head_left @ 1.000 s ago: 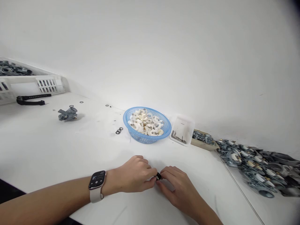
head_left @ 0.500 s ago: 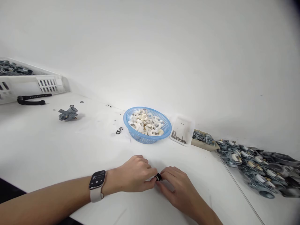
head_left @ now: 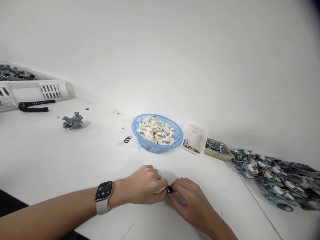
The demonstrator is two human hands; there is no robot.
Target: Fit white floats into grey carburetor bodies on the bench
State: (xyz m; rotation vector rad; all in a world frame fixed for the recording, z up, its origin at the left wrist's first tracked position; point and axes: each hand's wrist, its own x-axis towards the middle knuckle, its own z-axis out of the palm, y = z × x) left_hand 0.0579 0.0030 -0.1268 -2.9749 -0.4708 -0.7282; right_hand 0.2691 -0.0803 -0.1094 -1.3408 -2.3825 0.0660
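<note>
My left hand (head_left: 147,185), with a smartwatch (head_left: 104,191) on its wrist, pinches a small stack of black O-rings (head_left: 169,189) between thumb and forefinger. From the other side my right hand (head_left: 188,200) grips the same stack with its fingertips. The stack is held just above or on the white table; I cannot tell which. More black O-rings (head_left: 127,140) lie on the tabletop left of a blue basket (head_left: 158,149), which is filled with white plastic floats (head_left: 150,131).
Beside the basket stands a clear tray (head_left: 200,136) with metal pins, then a cardboard box (head_left: 218,154) of metal parts. Carburetors (head_left: 270,180) are heaped at right. A single carburetor (head_left: 73,122), a black strap (head_left: 33,108) and a white crate (head_left: 27,95) are at left.
</note>
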